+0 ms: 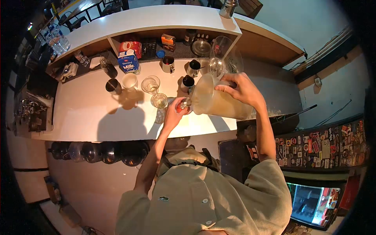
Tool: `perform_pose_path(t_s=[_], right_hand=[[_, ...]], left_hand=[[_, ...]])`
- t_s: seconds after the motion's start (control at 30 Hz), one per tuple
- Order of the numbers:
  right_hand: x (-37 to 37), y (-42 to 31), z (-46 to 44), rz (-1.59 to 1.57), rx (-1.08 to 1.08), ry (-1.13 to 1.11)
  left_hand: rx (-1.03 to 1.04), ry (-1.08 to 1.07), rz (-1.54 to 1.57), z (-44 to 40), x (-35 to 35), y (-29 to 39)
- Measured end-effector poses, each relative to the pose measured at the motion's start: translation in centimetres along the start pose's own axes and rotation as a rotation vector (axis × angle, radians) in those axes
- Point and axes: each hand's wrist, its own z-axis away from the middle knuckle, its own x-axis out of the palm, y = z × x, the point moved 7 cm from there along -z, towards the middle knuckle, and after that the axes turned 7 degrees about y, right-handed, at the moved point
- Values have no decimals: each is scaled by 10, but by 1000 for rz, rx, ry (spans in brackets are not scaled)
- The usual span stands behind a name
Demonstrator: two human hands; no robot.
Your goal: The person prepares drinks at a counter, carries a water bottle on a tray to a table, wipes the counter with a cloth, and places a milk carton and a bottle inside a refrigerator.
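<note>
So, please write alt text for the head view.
A person's right hand holds a tilted pitcher, its mouth close to a small vessel in the left hand, above a counter with glasses and a milk carton.

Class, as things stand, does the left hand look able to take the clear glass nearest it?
Probably not right away: the left hand is busy holding a small vessel beside the pitcher. Once free, it likely could, since the clear glass stands close by with nothing apparent between.
</note>
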Motion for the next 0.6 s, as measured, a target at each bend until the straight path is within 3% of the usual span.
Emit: perform_pose_path(t_s=[0.6], right_hand=[[0,0,0,4,-20,2]], left_hand=[[-29,20,16,1,-2,6]])
